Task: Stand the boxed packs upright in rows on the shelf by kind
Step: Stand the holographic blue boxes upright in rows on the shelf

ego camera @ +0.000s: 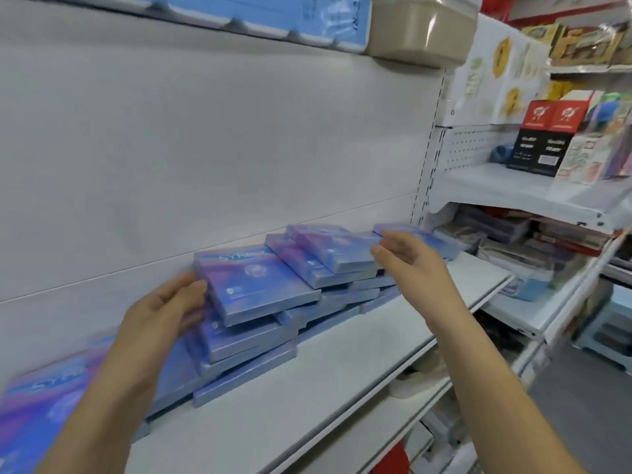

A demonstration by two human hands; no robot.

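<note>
Several flat blue-and-purple boxed packs lie in loose, slanted piles on the white shelf [342, 364]. The nearest pile's top pack [253, 282] lies tilted, face up. My left hand [160, 313] rests against the left edge of this pile, fingers touching the top pack's corner. My right hand [410, 258] reaches over the farther pile, fingers spread near the edge of a pack [335, 248] lying on top. More packs [51, 398] lie blurred at the lower left. No pack stands upright.
A white back panel [205, 148] rises behind the shelf. A beige tub [420, 29] sits on the shelf above. To the right, neighbouring shelves hold red-and-black boxes [543, 138] and stationery. Lower shelves and a grey floor [581, 405] show below right.
</note>
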